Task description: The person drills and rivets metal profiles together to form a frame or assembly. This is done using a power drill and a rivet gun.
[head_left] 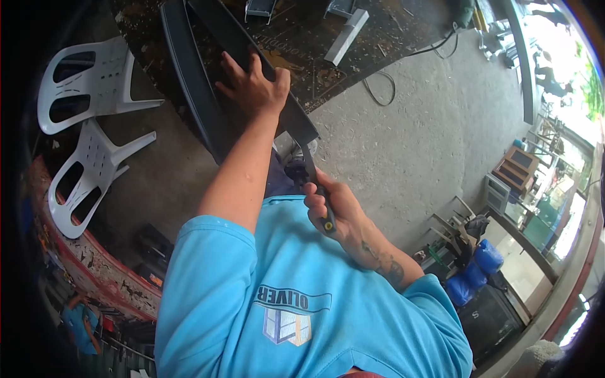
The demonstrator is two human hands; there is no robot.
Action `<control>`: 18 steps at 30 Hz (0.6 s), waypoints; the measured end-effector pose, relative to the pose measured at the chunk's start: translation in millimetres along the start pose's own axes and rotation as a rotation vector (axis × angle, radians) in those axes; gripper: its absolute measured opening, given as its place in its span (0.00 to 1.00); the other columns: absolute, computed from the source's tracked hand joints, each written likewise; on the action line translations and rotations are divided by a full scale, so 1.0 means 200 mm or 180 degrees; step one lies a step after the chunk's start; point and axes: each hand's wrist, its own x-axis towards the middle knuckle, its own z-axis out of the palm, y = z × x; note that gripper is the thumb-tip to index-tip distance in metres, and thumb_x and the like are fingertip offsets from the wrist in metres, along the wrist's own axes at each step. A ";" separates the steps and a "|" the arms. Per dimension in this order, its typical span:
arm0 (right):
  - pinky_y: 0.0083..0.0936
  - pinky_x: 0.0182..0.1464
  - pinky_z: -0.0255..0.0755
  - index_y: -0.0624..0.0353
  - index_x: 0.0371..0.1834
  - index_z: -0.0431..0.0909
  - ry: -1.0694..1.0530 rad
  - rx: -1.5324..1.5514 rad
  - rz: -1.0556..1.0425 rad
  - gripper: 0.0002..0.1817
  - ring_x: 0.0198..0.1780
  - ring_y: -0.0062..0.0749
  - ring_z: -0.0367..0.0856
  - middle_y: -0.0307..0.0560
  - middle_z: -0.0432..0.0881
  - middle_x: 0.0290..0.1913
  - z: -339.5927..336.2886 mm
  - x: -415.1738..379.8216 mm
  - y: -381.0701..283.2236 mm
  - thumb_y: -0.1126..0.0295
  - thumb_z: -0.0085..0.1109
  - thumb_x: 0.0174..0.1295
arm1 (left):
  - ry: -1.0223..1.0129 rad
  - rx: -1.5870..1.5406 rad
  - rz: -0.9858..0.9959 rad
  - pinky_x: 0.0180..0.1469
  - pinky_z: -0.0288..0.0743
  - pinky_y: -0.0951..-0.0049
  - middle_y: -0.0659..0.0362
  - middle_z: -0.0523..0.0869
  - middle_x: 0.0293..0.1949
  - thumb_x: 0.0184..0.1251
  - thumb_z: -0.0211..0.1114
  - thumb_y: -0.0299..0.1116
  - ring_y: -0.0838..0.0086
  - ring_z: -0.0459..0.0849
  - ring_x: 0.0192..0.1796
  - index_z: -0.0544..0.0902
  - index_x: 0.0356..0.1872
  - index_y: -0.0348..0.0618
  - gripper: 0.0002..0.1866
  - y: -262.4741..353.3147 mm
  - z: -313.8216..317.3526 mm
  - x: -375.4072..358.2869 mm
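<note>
My left hand [259, 88] lies with its fingers spread across a long dark grey metal profile [297, 121], pressing on its upper face. One end of this profile sticks out past the table edge toward me. My right hand [334, 205] is wrapped round the black handle of a flat file [311, 165], which has a yellow mark on its butt. The file's grey blade points away from me and meets the profile's near end. A second dark profile [194, 75] lies to the left, at a slight angle to the first.
The worn dark table [353, 60] carries a short silver profile piece [346, 36] and scattered shavings. A black cable loop [380, 88] hangs at its right edge. Two white plastic chairs [94, 82] stand left. Wooden frames [515, 169] and blue wrapped bundles [476, 274] are right.
</note>
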 end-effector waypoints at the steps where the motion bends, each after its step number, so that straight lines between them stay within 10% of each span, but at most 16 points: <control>1: 0.17 0.15 0.68 0.43 0.49 0.70 -0.0059 0.0000 -0.0020 0.11 0.19 0.19 0.69 0.35 0.74 0.25 0.00 -0.01 0.01 0.56 0.38 0.77 | 0.0024 -0.0009 0.0015 0.70 0.41 0.30 0.40 0.54 0.74 0.50 0.59 0.50 0.50 0.53 0.76 0.78 0.62 0.49 0.35 0.01 0.00 0.00; 18: 0.15 0.12 0.66 0.61 0.32 0.70 0.0441 0.0433 0.0514 0.20 0.14 0.17 0.67 0.36 0.73 0.19 0.10 0.11 -0.18 0.55 0.44 0.74 | 0.0015 -0.0147 0.0040 0.67 0.44 0.27 0.38 0.55 0.73 0.48 0.60 0.49 0.48 0.55 0.75 0.76 0.64 0.50 0.36 0.00 -0.02 0.02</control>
